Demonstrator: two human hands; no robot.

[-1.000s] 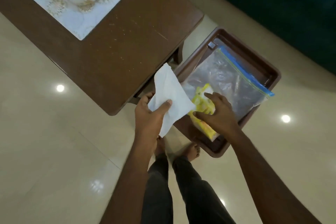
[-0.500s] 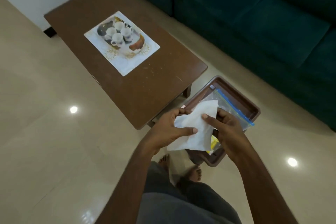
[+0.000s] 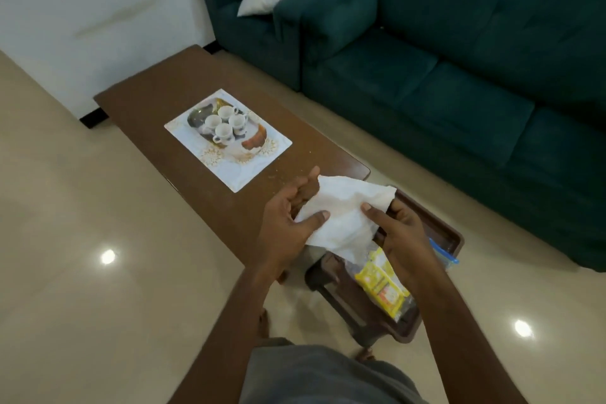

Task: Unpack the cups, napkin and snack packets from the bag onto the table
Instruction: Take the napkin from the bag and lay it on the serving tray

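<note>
Napkin (image 3: 344, 216) is hanging between our hands above the near end of the desk (image 3: 203, 180): left hand (image 3: 288, 223) and right hand (image 3: 400, 233) are each pinching an edge. Yellow snack packets (image 3: 382, 282) seem to be lying in the bag (image 3: 442, 257) on the brown tray (image 3: 426, 223) below.

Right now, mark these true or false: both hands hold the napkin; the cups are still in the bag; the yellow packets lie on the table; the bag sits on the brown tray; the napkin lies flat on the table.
1. Both hands hold the napkin: true, left hand and right hand.
2. Cups in the bag: false; four cups stand on the table.
3. Yellow packets on table: false; they are in the bag.
4. Bag on tray: true.
5. Napkin flat on table: false; it is held up.
</note>
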